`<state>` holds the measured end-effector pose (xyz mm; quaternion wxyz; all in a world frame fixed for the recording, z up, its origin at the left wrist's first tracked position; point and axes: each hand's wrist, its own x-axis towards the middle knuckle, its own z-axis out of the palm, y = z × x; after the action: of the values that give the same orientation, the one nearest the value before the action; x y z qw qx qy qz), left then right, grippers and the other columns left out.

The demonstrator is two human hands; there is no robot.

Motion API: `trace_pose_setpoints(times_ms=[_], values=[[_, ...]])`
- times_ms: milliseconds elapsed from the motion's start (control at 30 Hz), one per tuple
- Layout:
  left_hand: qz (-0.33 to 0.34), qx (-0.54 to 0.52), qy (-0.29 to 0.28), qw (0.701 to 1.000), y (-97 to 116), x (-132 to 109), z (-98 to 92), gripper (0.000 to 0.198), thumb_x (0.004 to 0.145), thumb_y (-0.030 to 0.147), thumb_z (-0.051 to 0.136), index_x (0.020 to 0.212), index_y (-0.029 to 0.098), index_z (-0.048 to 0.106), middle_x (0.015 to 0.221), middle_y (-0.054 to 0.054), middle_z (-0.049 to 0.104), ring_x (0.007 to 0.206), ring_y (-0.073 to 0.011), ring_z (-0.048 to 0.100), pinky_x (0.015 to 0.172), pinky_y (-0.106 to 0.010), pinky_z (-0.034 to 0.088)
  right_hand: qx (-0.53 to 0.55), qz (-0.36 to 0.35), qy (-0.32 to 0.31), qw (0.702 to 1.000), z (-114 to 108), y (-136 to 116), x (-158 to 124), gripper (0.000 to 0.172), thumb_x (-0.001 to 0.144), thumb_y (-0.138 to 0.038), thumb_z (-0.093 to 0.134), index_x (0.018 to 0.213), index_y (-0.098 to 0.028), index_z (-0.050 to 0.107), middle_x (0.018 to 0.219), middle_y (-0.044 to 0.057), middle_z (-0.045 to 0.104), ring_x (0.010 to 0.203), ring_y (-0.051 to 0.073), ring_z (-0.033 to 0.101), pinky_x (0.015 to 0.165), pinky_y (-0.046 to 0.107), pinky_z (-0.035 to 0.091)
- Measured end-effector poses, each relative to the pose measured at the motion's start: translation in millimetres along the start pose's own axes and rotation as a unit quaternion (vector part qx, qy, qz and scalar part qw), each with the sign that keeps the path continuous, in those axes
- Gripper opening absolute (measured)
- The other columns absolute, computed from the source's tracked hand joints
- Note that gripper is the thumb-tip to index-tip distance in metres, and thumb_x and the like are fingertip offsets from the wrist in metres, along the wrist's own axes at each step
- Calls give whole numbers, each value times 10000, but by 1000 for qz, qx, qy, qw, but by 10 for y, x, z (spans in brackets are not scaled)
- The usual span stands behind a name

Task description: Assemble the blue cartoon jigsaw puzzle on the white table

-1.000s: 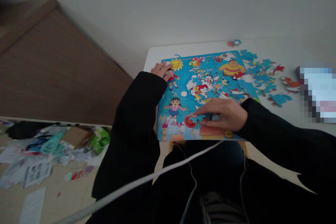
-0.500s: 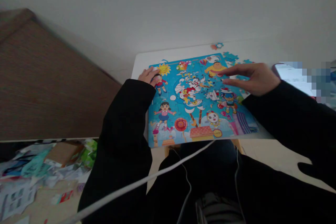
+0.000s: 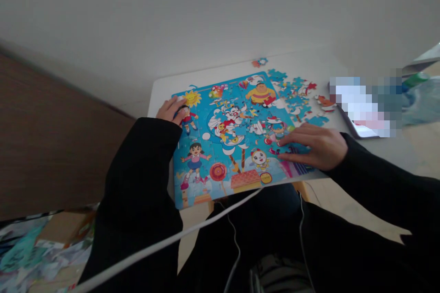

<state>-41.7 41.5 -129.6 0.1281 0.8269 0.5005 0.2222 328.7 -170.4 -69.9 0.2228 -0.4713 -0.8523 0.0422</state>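
White wall (image 3: 213,13) fills the top of the view, with a brown wood-grain panel (image 3: 48,142) at left. Paper litter (image 3: 41,256) lies on the floor at bottom left, partly behind the left sleeve. The person sits at a white surface (image 3: 160,94), dark trousers (image 3: 261,229) under its near edge, a white cable (image 3: 165,238) running across the lap. Black sleeves cover both arms, left sleeve (image 3: 137,192) and right sleeve (image 3: 381,183).

Cartoon jigsaw puzzle (image 3: 206,119) lies flat on the surface, slightly rotated, its near edge overhanging the surface edge toward the lap. Blue background, mostly assembled, gaps showing around the upper middle and right. Heap of loose puzzle pieces (image 3: 295,94) sits on the surface just beyond the puzzle's right side, touching or almost touching it. Pixelated flat device (image 3: 357,119) lies to the right of the heap. Two small pieces (image 3: 260,62) sit apart near the far edge of the surface.

Left hand (image 3: 169,112) rests on the puzzle's upper left corner area, fingers loosely bent, beside the sun and a small red-shirted figure; whether it has hold of anything, cannot tell. Right hand (image 3: 314,147) lies on the puzzle's lower right part, open, fingers extended and slightly spread, pressing flat, no piece visibly held.
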Motion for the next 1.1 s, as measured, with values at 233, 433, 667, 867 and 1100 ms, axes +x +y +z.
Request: trace_pose_setpoints(times_ms=[233, 433, 667, 867, 1100], values=[[-4, 4, -1, 1000, -8, -7, -29, 426, 861, 457, 432, 1247, 298, 521, 1395, -16, 404, 1297, -269, 355, 1113, -437, 274, -3, 16, 32, 999, 224, -125, 13, 353, 808, -514, 543, 869, -191, 674, 749, 48, 667, 683, 155, 599, 634, 277, 470], [-6, 5, -11, 1000, 62, -19, -62, 410, 860, 432, 440, 1245, 315, 517, 1389, 6, 409, 1303, -253, 348, 1121, -425, 264, 38, 44, 71, 996, 173, -105, 70, 272, 811, -454, 574, 851, -204, 672, 797, 48, 681, 725, 145, 623, 657, 260, 481], [-6, 10, -10, 1000, 62, -2, -55, 424, 856, 434, 430, 1244, 288, 521, 1386, -1, 415, 1301, -239, 353, 1122, -402, 259, -52, 34, 52, 997, 229, -70, 156, 321, 793, -493, 582, 831, -186, 665, 727, 26, 667, 697, 145, 610, 641, 253, 454], [-5, 11, -10, 1000, 1, 7, -33, 429, 851, 446, 438, 1240, 287, 526, 1383, -6, 418, 1303, -260, 345, 1127, -424, 242, -27, 46, 43, 998, 222, -56, 69, 256, 823, -424, 570, 928, -210, 664, 861, 26, 692, 772, 148, 624, 669, 255, 464], [-8, 5, -8, 1000, -12, 4, -24, 435, 847, 440, 445, 1249, 290, 517, 1395, -5, 406, 1304, -262, 342, 1127, -423, 239, -8, 72, 23, 997, 160, 1, -5, 302, 820, -446, 565, 991, -221, 673, 937, 53, 695, 835, 180, 636, 721, 303, 493]])
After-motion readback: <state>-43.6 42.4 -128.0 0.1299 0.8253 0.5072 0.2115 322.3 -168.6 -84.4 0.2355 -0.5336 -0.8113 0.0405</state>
